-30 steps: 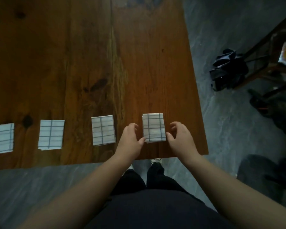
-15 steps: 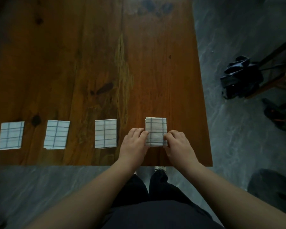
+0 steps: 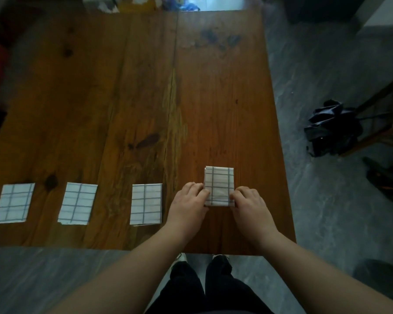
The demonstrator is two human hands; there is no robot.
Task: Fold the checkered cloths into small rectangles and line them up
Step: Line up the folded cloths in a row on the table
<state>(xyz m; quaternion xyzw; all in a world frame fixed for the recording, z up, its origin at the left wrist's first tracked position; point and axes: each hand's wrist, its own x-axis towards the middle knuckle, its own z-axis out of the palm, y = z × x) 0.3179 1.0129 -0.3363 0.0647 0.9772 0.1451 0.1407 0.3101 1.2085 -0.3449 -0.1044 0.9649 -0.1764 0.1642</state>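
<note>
Several white checkered cloths, folded into small rectangles, lie in a row near the front edge of the wooden table (image 3: 145,87). From the left: one cloth (image 3: 15,202), a second cloth (image 3: 77,203), a third cloth (image 3: 146,203). The rightmost folded cloth (image 3: 218,181) sits slightly farther back. My left hand (image 3: 187,206) pinches its lower left corner and my right hand (image 3: 250,206) pinches its lower right corner, fingers curled over the near edge.
The table's right edge runs just right of the held cloth, with grey floor beyond. A dark bag (image 3: 331,128) lies on the floor beside a wooden chair leg (image 3: 381,94). Colourful clutter (image 3: 145,3) sits past the table's far edge.
My hands went from flanking the rightmost cloth with spread fingers to closing on its near corners. The view tilted up and now shows more of the table's far end.
</note>
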